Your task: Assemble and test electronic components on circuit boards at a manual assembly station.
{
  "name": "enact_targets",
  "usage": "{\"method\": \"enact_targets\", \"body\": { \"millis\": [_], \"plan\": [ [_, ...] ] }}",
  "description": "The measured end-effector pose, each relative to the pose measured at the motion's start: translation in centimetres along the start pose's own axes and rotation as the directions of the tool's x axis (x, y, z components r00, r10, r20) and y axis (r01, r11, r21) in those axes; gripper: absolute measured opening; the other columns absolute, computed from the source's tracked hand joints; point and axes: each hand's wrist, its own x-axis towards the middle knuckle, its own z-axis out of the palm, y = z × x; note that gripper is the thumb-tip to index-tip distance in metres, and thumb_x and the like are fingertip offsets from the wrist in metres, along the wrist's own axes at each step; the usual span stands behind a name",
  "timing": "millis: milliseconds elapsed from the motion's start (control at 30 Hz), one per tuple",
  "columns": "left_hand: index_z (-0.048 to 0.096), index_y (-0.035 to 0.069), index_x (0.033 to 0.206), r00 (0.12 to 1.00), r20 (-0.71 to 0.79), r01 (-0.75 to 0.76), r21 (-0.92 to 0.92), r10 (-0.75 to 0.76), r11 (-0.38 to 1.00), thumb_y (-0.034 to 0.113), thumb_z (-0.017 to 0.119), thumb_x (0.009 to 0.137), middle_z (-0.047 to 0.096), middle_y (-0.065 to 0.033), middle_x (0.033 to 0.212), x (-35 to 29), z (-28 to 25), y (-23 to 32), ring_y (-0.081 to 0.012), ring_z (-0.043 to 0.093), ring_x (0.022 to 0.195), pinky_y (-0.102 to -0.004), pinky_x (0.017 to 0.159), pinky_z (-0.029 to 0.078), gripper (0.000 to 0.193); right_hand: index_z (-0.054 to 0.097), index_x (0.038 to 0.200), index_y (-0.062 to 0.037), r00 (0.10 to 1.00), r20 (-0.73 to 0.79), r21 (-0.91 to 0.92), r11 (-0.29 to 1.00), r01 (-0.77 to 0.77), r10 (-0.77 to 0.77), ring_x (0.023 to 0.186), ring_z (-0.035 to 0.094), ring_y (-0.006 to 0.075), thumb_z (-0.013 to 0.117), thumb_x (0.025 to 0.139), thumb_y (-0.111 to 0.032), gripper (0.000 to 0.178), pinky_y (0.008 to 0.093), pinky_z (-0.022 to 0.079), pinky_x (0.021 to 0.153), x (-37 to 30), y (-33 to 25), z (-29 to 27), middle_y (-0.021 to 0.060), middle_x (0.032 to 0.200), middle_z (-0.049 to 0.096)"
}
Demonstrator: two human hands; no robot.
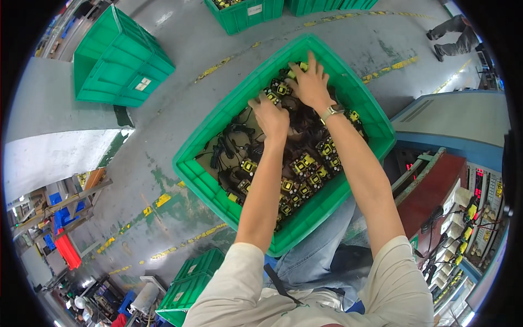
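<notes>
A large green plastic crate (188, 158) stands in front of me, with small circuit boards (303, 163) carrying yellow-wrapped transformers inside it. Black cables (220, 152) lie among the boards, over a brown bottom layer. Both my arms reach to the far part of the crate. My left hand (271, 117) bends its fingers down onto a circuit board (271, 97); its fingertips are partly hidden. Farther and to the right, my right hand (312, 86), with a watch (331, 112) on its wrist, spreads its fingers over boards by the far wall.
Another green crate (131, 65) stands at the far left, and more green crates (245, 16) at the back. One green crate (190, 280) is near my left side. To the right is a dark red bench (430, 196) with wired adapters. A person's legs (457, 38) show at the far right.
</notes>
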Motion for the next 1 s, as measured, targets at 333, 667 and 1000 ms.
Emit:
{"method": "enact_targets", "body": {
  "millis": [333, 667, 1000],
  "plan": [
    [0.07, 0.0, 0.121, 0.931, 0.156, -0.347, 0.088, 0.331, 0.934, 0.002, 0.068, 0.09, 0.073, -0.0205, 0.106, 0.8, -8.4, -0.7, -0.0461, 0.069, 0.093, -0.052, 0.084, 0.057, 0.031, 0.078, 0.115, -0.0045, 0.976, -0.081, 0.19, 0.958, 0.216, -0.204, 0.104, 0.068, 0.0369, 0.072, 0.095, -0.02, 0.026, 0.0401, 0.055, 0.091, -2.0, 0.3, 0.0, 0.0152, 0.129, 0.073],
    [0.071, 0.01, 0.123, 0.577, 0.6, -0.766, 0.163, 0.554, 0.621, -0.008, 0.071, 0.078, 0.066, -0.0059, 0.129, -8.4, -18.6, -9.3, -0.0333, 0.063, 0.111, -0.0431, 0.092, 0.057, 0.048, 0.07, 0.102, -0.0044, 0.961, 0.263, 0.272, 0.949, -0.159, 0.086, 0.082, 0.072, 0.043, 0.076, 0.092, -0.03, 0.028, 0.0502, 0.061, 0.072, -17.7, -11.9, -8.2, 0.0189, 0.098, 0.072],
    [0.066, 0.01, 0.109, 0.368, 0.58, -0.929, 0.203, 0.727, 0.309, 0.002, 0.077, 0.073, 0.064, -0.0066, 0.118, -6.2, -16.4, -10.8, -0.0334, 0.06, 0.109, -0.0413, 0.087, 0.057, 0.038, 0.06, 0.112, -0.0035, 0.99, 0.134, 0.159, 0.985, -0.073, 0.051, 0.094, 0.067, 0.0419, 0.08, 0.085, -0.017, 0.036, 0.0499, 0.061, 0.075, -20.0, -11.7, -6.3, 0.0168, 0.108, 0.065]
  ]
}}
